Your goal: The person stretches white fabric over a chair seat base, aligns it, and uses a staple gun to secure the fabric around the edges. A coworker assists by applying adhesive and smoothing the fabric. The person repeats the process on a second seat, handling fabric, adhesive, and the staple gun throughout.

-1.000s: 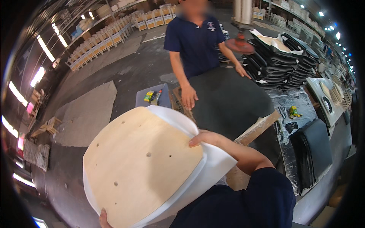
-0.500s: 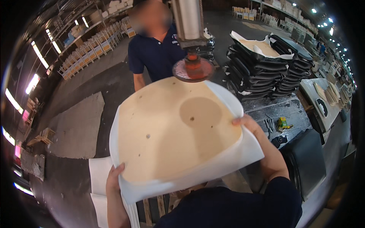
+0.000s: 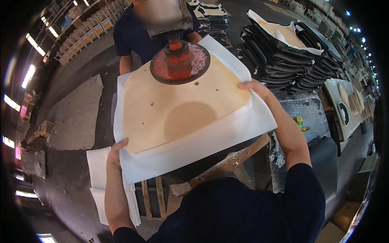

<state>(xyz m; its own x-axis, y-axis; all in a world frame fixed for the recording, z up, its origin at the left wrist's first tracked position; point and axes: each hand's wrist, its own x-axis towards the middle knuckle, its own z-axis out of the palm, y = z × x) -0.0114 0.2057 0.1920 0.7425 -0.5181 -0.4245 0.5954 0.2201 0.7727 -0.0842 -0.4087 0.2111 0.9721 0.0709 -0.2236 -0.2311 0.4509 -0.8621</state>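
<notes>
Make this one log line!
left hand: grips left side; right hand: grips right side; held: wooden board with white padding; overhead: red disc

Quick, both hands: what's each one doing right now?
Left hand: closed on the edge of the white padding, thumb on top.
Right hand: closed on the wooden board and padding, thumb at the board's edge.
</notes>
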